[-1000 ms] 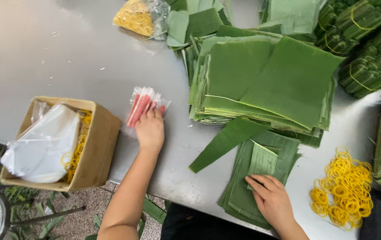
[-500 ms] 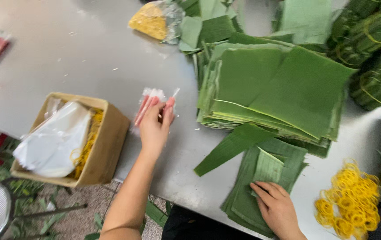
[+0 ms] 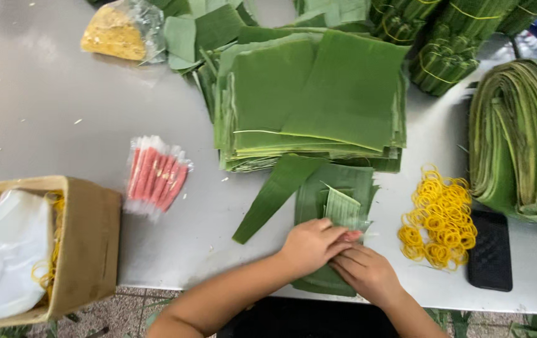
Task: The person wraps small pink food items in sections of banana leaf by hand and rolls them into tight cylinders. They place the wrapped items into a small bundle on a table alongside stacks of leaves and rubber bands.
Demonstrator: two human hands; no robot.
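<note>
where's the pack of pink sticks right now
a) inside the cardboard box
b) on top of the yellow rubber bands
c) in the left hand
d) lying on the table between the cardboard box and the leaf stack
d: the pack of pink sticks lies alone on the grey table, between the cardboard box and the leaf stack, with both hands away at a folded leaf.

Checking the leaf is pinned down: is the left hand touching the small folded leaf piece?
Touching. The head view shows the left hand with fingers lying on the lower edge of the small folded leaf piece, right hand just beneath it.
</note>
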